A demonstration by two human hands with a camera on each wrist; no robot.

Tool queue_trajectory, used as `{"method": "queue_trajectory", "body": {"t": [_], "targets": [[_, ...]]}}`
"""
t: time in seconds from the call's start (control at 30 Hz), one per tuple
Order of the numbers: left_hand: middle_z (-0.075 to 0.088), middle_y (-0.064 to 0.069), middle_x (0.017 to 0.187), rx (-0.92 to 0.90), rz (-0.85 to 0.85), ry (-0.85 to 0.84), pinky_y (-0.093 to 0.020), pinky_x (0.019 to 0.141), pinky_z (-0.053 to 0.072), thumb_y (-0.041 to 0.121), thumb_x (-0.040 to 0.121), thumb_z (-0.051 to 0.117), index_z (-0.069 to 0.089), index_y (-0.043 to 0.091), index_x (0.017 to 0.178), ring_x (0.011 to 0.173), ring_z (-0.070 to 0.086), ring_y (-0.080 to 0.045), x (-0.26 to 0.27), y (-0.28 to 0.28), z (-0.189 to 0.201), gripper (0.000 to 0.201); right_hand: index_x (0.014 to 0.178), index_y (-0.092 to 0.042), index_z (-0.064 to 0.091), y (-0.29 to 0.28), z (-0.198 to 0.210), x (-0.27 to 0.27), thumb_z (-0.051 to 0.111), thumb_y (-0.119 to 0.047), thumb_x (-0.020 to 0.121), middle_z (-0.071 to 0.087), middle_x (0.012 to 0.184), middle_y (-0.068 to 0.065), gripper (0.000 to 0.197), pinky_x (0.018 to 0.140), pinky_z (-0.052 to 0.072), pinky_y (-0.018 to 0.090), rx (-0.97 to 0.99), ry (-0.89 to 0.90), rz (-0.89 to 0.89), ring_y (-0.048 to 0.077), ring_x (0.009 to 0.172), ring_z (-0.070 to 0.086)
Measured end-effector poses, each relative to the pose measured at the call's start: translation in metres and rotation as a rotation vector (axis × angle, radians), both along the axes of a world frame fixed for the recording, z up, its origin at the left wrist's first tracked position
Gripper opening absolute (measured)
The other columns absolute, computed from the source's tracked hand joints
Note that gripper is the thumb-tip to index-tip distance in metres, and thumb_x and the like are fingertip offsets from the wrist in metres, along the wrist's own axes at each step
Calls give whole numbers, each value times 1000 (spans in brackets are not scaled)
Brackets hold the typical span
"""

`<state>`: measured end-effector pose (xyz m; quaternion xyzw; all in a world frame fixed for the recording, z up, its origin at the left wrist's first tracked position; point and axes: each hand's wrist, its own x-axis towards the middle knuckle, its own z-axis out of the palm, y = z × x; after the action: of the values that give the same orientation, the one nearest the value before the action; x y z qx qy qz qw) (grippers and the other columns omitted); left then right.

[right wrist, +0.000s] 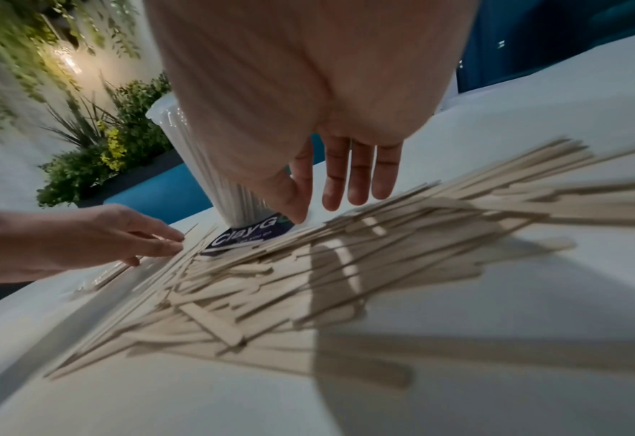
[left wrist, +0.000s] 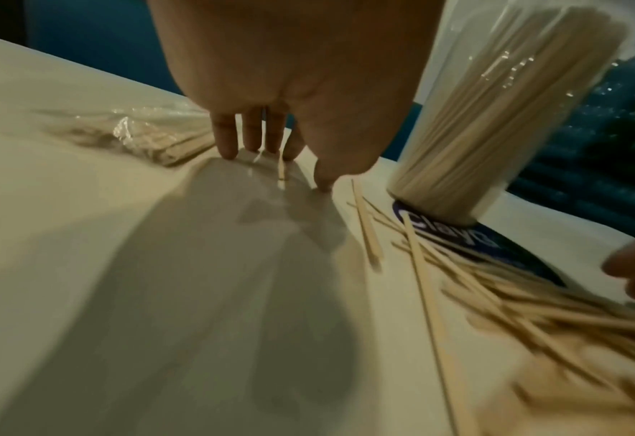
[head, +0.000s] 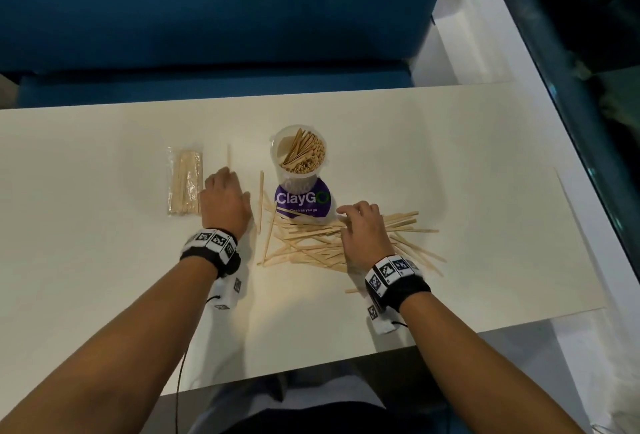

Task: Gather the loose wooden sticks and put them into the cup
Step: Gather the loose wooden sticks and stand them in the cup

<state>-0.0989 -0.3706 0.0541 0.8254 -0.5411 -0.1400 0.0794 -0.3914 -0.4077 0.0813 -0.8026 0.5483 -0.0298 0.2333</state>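
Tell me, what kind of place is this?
Probably a café or food-court seating area: a blue padded bench behind the white table, a purple ClayGo sticker, and a cup stuffed with wooden sticks.

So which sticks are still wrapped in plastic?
The flat bundle left of the left hand. The pile lies loose; the cup sticks stand upright.
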Motion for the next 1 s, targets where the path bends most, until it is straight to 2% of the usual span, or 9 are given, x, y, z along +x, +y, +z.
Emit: {"method": "queue_trajectory", "body": {"t": [0.13, 0.27, 0.37, 0.47, 0.53, 0.6, 0.7, 0.83, 1.0], "targets": [[62, -20, 138, -164, -111, 53, -54, 94, 52, -2, 89, 65, 65, -3, 123, 120, 55, -42, -24, 41, -10, 34, 128, -21, 62, 14, 0, 0, 65, -17, 91, 53, 122, 5, 38, 100, 46, 39, 7, 79, 69, 23, 112, 43], [64, -12, 140, -204, -202, 131, -47, 98, 49, 3, 91, 66, 65, 3, 135, 122, 55, -35, -39, 87, -18, 43, 131, -20, 61, 29, 1, 9, 66, -14, 93, 50, 125, 5, 39, 103, 44, 34, 39, 44, 138, 22, 116, 41], [68, -10, 134, -194, -242, 163, -45, 97, 49, 6, 89, 65, 68, 5, 130, 118, 58, -33, -41, 111, -15, 42, 133, -17, 61, 38, 6, 14, 63, -13, 95, 49, 129, 5, 38, 106, 43, 34, 126, -17, 163, 21, 119, 40], [72, -9, 122, -228, -222, 189, -42, 91, 48, 16, 91, 58, 73, 6, 118, 108, 62, -32, -40, 130, -7, 32, 135, -20, 60, 42, 13, 11, 69, -24, 92, 52, 130, 2, 44, 107, 43, 39, 78, -48, 111, 20, 119, 42], [69, -7, 116, -231, -163, 213, -40, 88, 48, 28, 94, 60, 69, 8, 118, 105, 60, -29, -39, 137, -2, 33, 139, -24, 52, 43, 15, 5, 75, -40, 82, 49, 135, 2, 64, 107, 41, 42, 80, 72, 103, 22, 122, 40], [63, -8, 118, -170, -97, 207, -42, 89, 48, 47, 92, 66, 62, 7, 124, 106, 56, -28, -40, 135, -1, 51, 141, -26, 44, 48, 16, 4, 81, -47, 70, 42, 137, 4, 83, 105, 41, 44, 121, 215, 153, 26, 122, 37], [57, -11, 115, -61, -105, 151, -43, 84, 46, 66, 80, 75, 58, 6, 126, 102, 51, -30, -45, 116, -2, 77, 137, -24, 45, 62, 13, 18, 82, -35, 69, 41, 132, 6, 78, 102, 44, 42, 129, 244, 224, 27, 118, 37], [57, -11, 110, -24, -195, 153, -43, 81, 47, 52, 79, 75, 62, 11, 117, 99, 48, -30, -56, 102, -2, 57, 134, -20, 53, 70, 8, 44, 75, -17, 81, 43, 130, 6, 57, 104, 45, 40, 104, 140, 260, 26, 119, 36], [59, -9, 113, -82, -183, 143, -43, 82, 48, 28, 85, 73, 68, 13, 115, 101, 51, -30, -43, 122, 3, 33, 131, -20, 60, 67, 4, 66, 76, -16, 85, 50, 127, 4, 49, 103, 47, 36, 54, 38, 327, 23, 118, 40]]}}
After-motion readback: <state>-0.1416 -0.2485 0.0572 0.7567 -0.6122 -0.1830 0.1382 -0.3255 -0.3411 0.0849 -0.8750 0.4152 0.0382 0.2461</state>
